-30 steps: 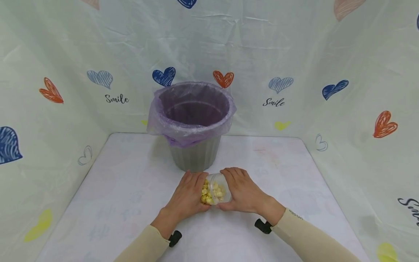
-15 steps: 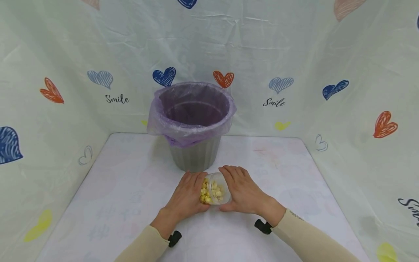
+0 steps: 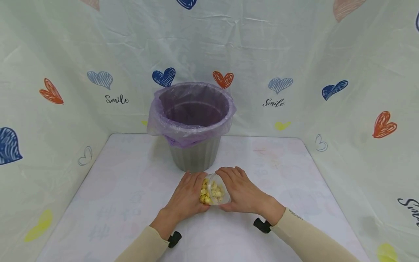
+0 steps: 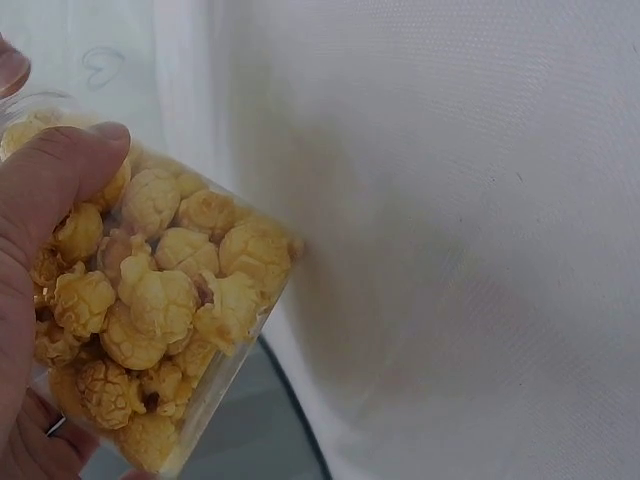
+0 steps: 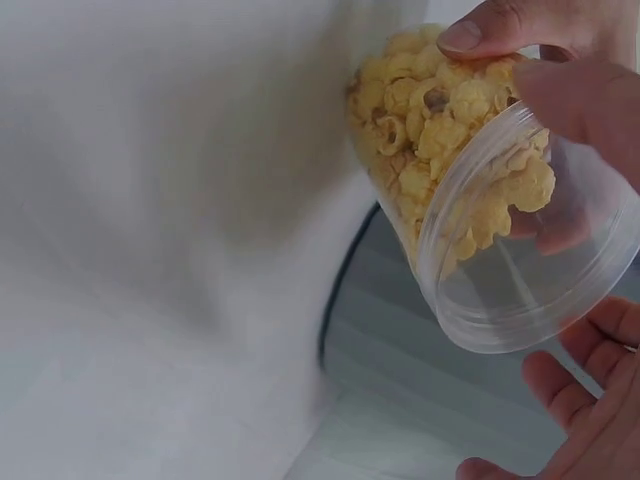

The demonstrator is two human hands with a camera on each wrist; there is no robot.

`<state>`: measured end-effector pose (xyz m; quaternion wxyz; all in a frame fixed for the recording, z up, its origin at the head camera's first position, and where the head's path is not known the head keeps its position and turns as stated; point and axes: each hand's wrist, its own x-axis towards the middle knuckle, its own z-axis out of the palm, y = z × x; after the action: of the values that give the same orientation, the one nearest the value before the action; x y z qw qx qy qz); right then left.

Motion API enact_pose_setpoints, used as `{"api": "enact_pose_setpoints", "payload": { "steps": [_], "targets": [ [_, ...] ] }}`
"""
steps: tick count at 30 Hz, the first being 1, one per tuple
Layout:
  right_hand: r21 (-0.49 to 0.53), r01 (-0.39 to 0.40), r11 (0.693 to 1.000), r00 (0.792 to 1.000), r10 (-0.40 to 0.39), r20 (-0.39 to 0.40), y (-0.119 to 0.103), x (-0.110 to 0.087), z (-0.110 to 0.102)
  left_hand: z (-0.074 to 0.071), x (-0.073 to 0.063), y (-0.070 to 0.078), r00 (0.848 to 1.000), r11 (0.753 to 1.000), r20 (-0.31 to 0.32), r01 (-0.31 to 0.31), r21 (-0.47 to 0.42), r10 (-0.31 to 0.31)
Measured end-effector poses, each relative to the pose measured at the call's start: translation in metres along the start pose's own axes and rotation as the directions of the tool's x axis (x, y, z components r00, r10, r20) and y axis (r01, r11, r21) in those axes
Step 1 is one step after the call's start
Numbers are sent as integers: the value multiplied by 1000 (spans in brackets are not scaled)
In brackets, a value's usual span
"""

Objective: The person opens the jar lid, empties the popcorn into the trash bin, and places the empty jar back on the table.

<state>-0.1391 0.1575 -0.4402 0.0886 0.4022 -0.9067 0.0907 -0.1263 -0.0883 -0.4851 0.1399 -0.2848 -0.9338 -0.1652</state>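
Note:
A clear plastic jar (image 3: pixel 210 187) of yellow popcorn lies on its side between my two hands in front of the bin. My left hand (image 3: pixel 186 193) grips the popcorn-filled body, its thumb across the jar wall in the left wrist view. Pale popcorn balls (image 4: pixel 155 300) fill the body there. My right hand (image 3: pixel 242 194) holds the other end, fingers at the top and thumb at the bottom of the clear lid (image 5: pixel 535 310). In the right wrist view, the thumb lies near the ridged rim, with other fingers spread below it. The right palm hides part of this end.
A grey bin (image 3: pixel 195 154) with a purple bag liner (image 3: pixel 191 133) folded over its rim stands just beyond the hands. The white-covered table (image 3: pixel 124 174) ends at a curtain (image 3: pixel 248 47) printed with hearts and "Smile", which surrounds the back and sides.
The right hand's fingertips have shifted slightly to the left over the top of the lid. The left hand and the jar body stay nearly where they were.

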Motion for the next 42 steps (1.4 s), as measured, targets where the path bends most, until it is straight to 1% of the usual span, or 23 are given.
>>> {"api": "enact_pose_setpoints", "payload": {
  "steps": [3,5,12,14,17,21,26,29,31,34,39,42],
  "targets": [
    [-8,23,1000,1000,-23,11,0,0,-1,0,0,0,1000,1000,4,1,3,-1],
    [-18,19,1000,1000,-19,13,0,0,-1,0,0,-1,1000,1000,2,1,4,-1],
    [-58,-75,996,997,75,1,-1,1,0,1,0,-1,1000,1000,-7,-2,-6,2],
    [-69,-89,994,996,90,4,-1,2,0,1,0,-1,1000,1000,-5,0,-9,0],
    [-71,-91,993,996,92,11,-1,2,0,1,0,-1,1000,1000,-7,1,-5,-2],
    [-41,-65,997,998,65,6,-2,3,0,1,0,0,1000,1000,-12,0,-7,0],
    [-4,10,1000,1000,-10,16,-1,3,-1,0,0,0,1000,1000,6,4,-10,-4],
    [-25,47,999,998,-47,29,-1,2,-1,-1,-1,-1,1000,1000,16,7,-7,-7],
    [-47,55,997,998,-54,35,-1,2,-1,-1,-2,-1,1000,1000,17,8,-3,-8],
    [-67,29,997,999,-28,26,-2,0,-1,-1,-2,-1,1000,1000,15,6,-1,-6],
    [-98,-54,994,998,52,-21,-4,0,-1,1,-2,-2,1000,1000,4,1,-9,-1],
    [-124,-81,989,997,79,-21,-5,1,-1,1,-2,-1,1000,1000,-1,-2,-9,2]
  ]
}}
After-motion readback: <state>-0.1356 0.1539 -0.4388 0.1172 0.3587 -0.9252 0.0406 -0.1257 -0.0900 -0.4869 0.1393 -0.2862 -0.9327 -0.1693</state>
